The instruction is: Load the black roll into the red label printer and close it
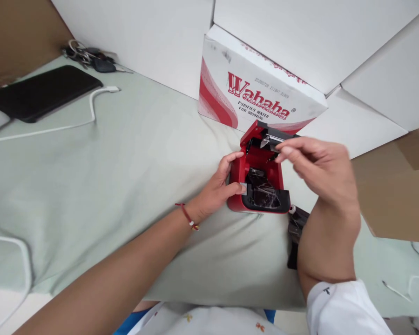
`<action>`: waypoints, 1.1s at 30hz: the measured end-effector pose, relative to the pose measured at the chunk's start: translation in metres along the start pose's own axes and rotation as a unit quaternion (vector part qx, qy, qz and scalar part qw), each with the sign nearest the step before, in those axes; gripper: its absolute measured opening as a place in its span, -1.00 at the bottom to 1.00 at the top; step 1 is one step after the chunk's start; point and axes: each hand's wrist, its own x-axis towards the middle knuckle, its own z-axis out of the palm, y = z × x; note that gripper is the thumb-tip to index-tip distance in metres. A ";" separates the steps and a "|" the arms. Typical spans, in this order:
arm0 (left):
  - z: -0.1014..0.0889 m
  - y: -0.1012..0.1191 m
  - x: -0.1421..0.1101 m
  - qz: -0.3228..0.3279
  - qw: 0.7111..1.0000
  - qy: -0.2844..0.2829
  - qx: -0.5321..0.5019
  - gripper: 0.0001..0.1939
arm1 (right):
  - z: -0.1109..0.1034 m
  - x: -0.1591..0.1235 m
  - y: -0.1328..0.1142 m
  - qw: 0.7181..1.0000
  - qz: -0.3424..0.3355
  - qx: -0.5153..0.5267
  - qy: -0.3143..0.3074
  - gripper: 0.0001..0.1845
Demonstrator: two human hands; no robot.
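One red box (274,173), lid raised, between left hand (217,191) and right hand (323,172)

The left arm reaches in from the lower left, its wrist ringed by a red cord bracelet (186,217). The left hand clasps the near corner and side of the red box, thumb pressed beside a grey button (243,188) at the front, fingers along the side wall toward the hinge. The right arm rises steeply from a white sleeve (342,302), wrist bent inward; thumb and forefinger come together at the edge of the lid (253,132), and whether they pinch it or something thin cannot be told.

Just right of the left hand's grip, the box stands open on a pale green cloth (125,186). Inside lies a dark, glossy piece (263,190) with whitish streaks, reaching to the black front rim. Beyond both hands, a white-and-red Wahaha water carton (261,100) leans by the wall, its inside hidden. Right of the right hand sits a brown carton (398,200), and a dark object (293,242) with a pale round end lies by that forearm.
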 end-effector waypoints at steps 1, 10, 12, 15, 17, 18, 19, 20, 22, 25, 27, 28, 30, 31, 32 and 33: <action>0.000 0.000 0.000 0.002 1.000 0.000 -0.004 -0.14 | -0.003 -0.002 0.001 0.998 -0.007 0.001 0.062 -0.62; -0.014 -0.003 -0.016 0.073 0.987 0.056 0.135 -0.17 | -0.002 0.016 0.017 0.988 -0.112 -0.106 -0.025 -0.51; -0.015 0.008 -0.020 0.122 0.968 0.093 0.200 -0.13 | -0.009 0.012 0.014 0.989 -0.097 -0.105 -0.043 -0.58; -0.009 0.031 -0.020 0.194 0.936 0.115 0.269 -0.32 | -0.020 0.006 0.011 0.985 -0.096 -0.115 -0.085 -0.62; -0.005 0.047 -0.018 0.242 0.917 0.093 0.303 -0.37 | -0.023 0.005 0.010 0.978 -0.111 -0.130 -0.116 -0.65; -0.003 0.053 -0.016 0.255 0.909 0.079 0.321 -0.39 | -0.024 0.005 0.009 0.975 -0.117 -0.140 -0.129 -0.66; -0.003 0.057 -0.015 0.262 0.901 0.063 0.339 -0.40 | -0.023 0.006 0.008 0.971 -0.119 -0.153 -0.141 -0.68; -0.003 0.060 -0.014 0.258 0.897 0.047 0.357 -0.41 | -0.023 0.007 0.007 0.967 -0.118 -0.168 -0.153 -0.70; -0.007 0.059 -0.013 0.230 0.895 0.017 0.383 -0.45 | -0.021 0.009 0.003 0.957 -0.112 -0.195 -0.181 -0.73; -0.015 0.046 -0.017 0.190 0.905 0.006 0.380 -0.54 | -0.018 0.010 -0.001 0.949 -0.096 -0.208 -0.217 -0.72; -0.020 0.034 -0.020 0.189 0.919 0.027 0.346 -0.59 | -0.014 0.009 -0.001 0.949 -0.098 -0.203 -0.219 -0.71; -0.022 0.029 -0.021 0.198 0.923 0.031 0.328 -0.60 | -0.011 0.007 0.000 0.951 -0.107 -0.200 -0.211 -0.71; -0.026 0.020 -0.021 0.215 0.926 0.031 0.310 -0.61 | -0.005 0.004 0.002 0.953 -0.128 -0.201 -0.187 -0.73; -0.027 0.016 -0.020 0.225 0.924 0.026 0.308 -0.60 | -0.003 0.002 0.002 0.953 -0.131 -0.207 -0.179 -0.73; -0.028 0.014 -0.019 0.231 0.923 0.023 0.307 -0.59 | -0.001 0.000 0.001 0.951 -0.125 -0.219 -0.178 -0.74; -0.029 0.012 -0.018 0.236 0.921 0.020 0.309 -0.58 | 0.001 -0.001 0.000 0.948 -0.113 -0.235 -0.183 -0.74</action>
